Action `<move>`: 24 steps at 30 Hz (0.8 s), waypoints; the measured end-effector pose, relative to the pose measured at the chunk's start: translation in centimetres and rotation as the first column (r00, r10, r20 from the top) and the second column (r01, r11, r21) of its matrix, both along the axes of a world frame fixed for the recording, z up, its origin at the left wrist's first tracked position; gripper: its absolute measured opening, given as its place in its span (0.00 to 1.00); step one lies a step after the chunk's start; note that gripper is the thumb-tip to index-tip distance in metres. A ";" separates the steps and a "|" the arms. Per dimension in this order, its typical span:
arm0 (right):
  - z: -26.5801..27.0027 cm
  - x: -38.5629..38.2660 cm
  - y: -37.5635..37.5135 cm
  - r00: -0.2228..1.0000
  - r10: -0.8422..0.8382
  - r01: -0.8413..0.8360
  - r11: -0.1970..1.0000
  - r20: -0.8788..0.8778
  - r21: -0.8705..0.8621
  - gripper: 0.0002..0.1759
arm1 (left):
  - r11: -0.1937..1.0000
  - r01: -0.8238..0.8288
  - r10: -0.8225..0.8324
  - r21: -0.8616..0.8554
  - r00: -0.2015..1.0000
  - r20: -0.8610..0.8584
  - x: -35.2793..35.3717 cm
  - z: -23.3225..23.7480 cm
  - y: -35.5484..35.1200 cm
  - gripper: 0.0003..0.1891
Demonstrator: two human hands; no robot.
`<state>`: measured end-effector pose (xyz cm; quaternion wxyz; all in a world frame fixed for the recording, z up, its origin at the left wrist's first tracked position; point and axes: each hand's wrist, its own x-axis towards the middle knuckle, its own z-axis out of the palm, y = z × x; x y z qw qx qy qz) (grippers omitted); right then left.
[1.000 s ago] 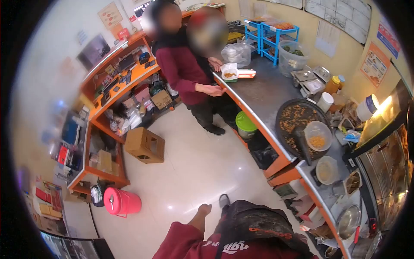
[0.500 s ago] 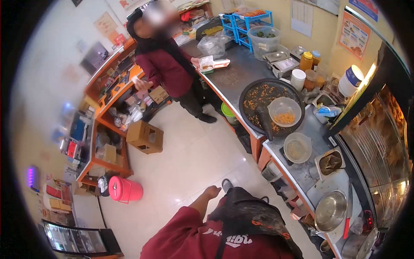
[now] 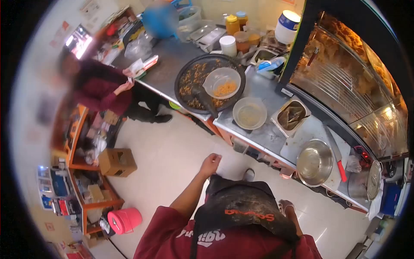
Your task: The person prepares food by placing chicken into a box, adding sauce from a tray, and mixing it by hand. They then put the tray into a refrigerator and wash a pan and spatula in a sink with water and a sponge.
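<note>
My left hand (image 3: pixel 211 164) is held out over the floor in front of the dark apron (image 3: pixel 241 200), its fingers curled in, with nothing visible in them. Low at the right side of the apron is my right hand (image 3: pixel 286 205), small and blurred, so its fingers cannot be made out. Neither hand touches the counter. Ahead, a large black round pan (image 3: pixel 185 71) with orange bits holds a clear bowl (image 3: pixel 222 83) of orange crumbs. Nearer stands a second translucent bowl (image 3: pixel 250 113).
A co-worker (image 3: pixel 103 86) at the left holds paper over a small open box. On the right counter are a metal bowl (image 3: pixel 315 162), a red-handled knife (image 3: pixel 340 169) and a metal tray (image 3: pixel 290 116) beside a lit glass cabinet (image 3: pixel 345 77). A pink bucket (image 3: pixel 130 219) and carton (image 3: pixel 117 162) stand on the floor.
The view has swung right and moved closer to the counter. My right hand has come into sight. The co-worker's two hands have come together by the small box.
</note>
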<state>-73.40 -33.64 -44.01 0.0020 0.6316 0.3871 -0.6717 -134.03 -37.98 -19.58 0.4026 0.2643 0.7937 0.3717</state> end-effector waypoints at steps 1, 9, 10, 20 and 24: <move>3.3 -0.9 1.0 0.989 0.126 -0.131 0.989 0.080 0.066 0.14 | 0.996 0.018 -0.014 0.087 0.999 -0.053 0.5 -0.3 1.8 0.20; 10.0 -6.8 6.5 0.943 0.318 -0.327 0.940 0.095 0.100 0.15 | 0.947 0.004 0.098 0.321 0.949 -0.301 1.7 4.8 11.2 0.15; 10.8 -7.1 6.8 0.946 0.311 -0.319 0.943 0.092 0.093 0.15 | 0.945 -0.031 0.129 0.327 0.950 -0.283 1.5 5.2 11.5 0.15; 26.8 -7.9 8.5 0.965 0.240 -0.249 0.966 -0.109 -0.076 0.17 | 0.982 -0.017 0.079 0.186 0.940 -0.333 -0.7 3.2 10.6 0.15; 36.9 -5.9 9.7 0.921 0.309 -0.341 0.934 -0.237 -0.105 0.18 | 0.990 -0.028 0.074 0.139 0.940 -0.334 0.2 1.8 6.0 0.16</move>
